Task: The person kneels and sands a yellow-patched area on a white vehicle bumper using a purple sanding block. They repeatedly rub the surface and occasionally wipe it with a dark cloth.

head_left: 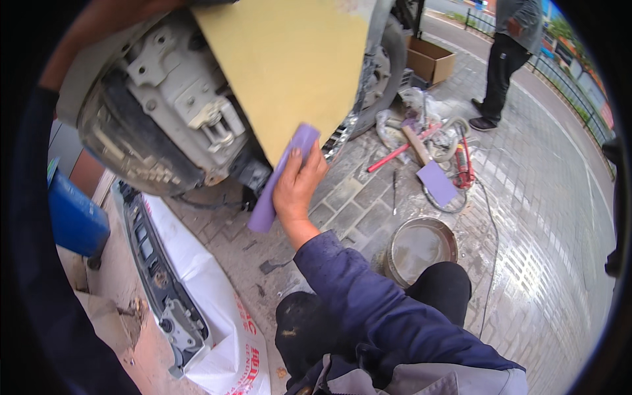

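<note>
Right hand (301,187): wrapped round a purple pad (264,212), by the yellow panel (296,62).
Left hand (141,9): cut off up top; I can't tell its grip.

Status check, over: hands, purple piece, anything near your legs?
Right hand gripping purple piece at yellow panel's lower tip. Left arm extended at upper left, grip not visible. Round basin close by right knee.
</note>
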### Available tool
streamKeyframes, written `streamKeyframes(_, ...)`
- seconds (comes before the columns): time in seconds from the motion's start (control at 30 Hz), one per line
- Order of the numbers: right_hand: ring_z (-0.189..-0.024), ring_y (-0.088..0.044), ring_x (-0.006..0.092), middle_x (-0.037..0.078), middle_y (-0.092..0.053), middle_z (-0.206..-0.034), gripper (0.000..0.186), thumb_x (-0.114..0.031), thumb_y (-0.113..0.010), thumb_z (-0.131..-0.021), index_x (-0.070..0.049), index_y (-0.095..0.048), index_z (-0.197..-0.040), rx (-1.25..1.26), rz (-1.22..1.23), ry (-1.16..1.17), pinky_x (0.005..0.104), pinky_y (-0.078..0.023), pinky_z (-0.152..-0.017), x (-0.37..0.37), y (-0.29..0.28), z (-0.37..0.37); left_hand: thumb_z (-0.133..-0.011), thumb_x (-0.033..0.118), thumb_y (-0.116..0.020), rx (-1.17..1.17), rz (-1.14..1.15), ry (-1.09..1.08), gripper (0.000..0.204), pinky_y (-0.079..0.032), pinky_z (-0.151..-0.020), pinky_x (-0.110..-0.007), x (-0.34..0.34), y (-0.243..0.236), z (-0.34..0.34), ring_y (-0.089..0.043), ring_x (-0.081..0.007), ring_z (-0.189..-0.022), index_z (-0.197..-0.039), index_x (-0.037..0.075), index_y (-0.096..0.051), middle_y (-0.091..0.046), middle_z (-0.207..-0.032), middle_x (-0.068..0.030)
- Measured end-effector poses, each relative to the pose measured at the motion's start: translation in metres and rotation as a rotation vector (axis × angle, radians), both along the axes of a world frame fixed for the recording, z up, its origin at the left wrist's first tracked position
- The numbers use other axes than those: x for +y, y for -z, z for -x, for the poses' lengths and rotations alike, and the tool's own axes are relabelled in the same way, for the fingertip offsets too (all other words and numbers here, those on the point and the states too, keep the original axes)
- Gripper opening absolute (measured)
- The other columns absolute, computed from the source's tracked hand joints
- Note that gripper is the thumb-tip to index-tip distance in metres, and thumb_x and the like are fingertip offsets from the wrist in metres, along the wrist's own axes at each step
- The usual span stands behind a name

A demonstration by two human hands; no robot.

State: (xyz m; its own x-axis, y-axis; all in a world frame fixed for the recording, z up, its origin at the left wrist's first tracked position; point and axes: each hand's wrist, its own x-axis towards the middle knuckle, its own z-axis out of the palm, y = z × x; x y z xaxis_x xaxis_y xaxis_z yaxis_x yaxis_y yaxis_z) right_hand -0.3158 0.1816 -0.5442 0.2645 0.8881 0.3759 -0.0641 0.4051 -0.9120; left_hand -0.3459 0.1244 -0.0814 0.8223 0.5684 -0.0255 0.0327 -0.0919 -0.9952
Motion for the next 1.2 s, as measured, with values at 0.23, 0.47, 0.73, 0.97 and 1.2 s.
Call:
streamKeyframes(0.23,-0.141,-0.047,0.0455,0.030,-0.052,-0.153,0.056,-0.024,-0.061,-0.114,0.006,-0.049,-0.160,0.018,-0.018,0.030,0.0520,-0.034,-0.123,0.001,0.012,0.009,-0.070,0.029,-0.098,-0.129,-0.103,-0.148,0.034,-0.047,-0.120,-0.054,-0.017,0.011,-0.016,-0.061,-0.0285,-0.142,-0.098,0.015,-0.084,-0.071,-0.139,-0.0057)
streamKeyframes(0.47,-0.137,-0.049,0.0477,0.032,-0.055,-0.149,0.057,-0.031,-0.057,-0.117,0.009,-0.051,-0.156,0.096,0.276,0.044,0.0538,-0.037,-0.120,0.004,-0.008,0.002,-0.068,0.026,-0.097,-0.099,-0.009,-0.189,0.036,-0.047,-0.123,-0.054,-0.019,-0.005,-0.004,-0.064,-0.0310,-0.139,-0.100,0.014,-0.086,-0.073,-0.139,-0.0083)
streamKeyframes(0.73,-0.135,-0.052,0.0423,0.027,-0.058,-0.142,0.052,-0.026,-0.060,-0.116,0.005,-0.051,-0.158,0.010,-0.152,0.088,0.0499,-0.040,-0.119,0.001,-0.010,0.006,-0.067,0.027,-0.097,-0.134,-0.006,-0.118,0.036,-0.047,-0.122,-0.055,-0.017,0.002,-0.008,-0.064,-0.0320,-0.139,-0.098,0.013,-0.084,-0.073,-0.138,-0.0090)
streamKeyframes(0.97,-0.138,-0.048,0.0451,0.029,-0.052,-0.148,0.056,-0.025,-0.061,-0.115,0.005,-0.048,-0.160,0.026,0.150,-0.015,0.0520,-0.034,-0.123,-0.009,-0.023,-0.004,-0.068,0.027,-0.097,-0.164,0.004,-0.081,0.038,-0.048,-0.121,-0.054,-0.014,0.002,-0.004,-0.064,-0.0318,-0.138,-0.100,0.013,-0.083,-0.073,-0.137,-0.0093)
streamKeyframes(1.2,-0.136,-0.051,0.0481,0.033,-0.056,-0.142,0.052,-0.021,-0.059,-0.114,0.010,-0.050,-0.155,0.004,-0.043,0.068,0.0533,-0.038,-0.120,0.004,-0.003,0.008,-0.069,0.025,-0.096,-0.121,-0.051,-0.064,0.037,-0.047,-0.120,-0.053,-0.013,0.004,-0.003,-0.061,-0.0294,-0.141,-0.101,0.014,-0.084,-0.071,-0.138,-0.0064)
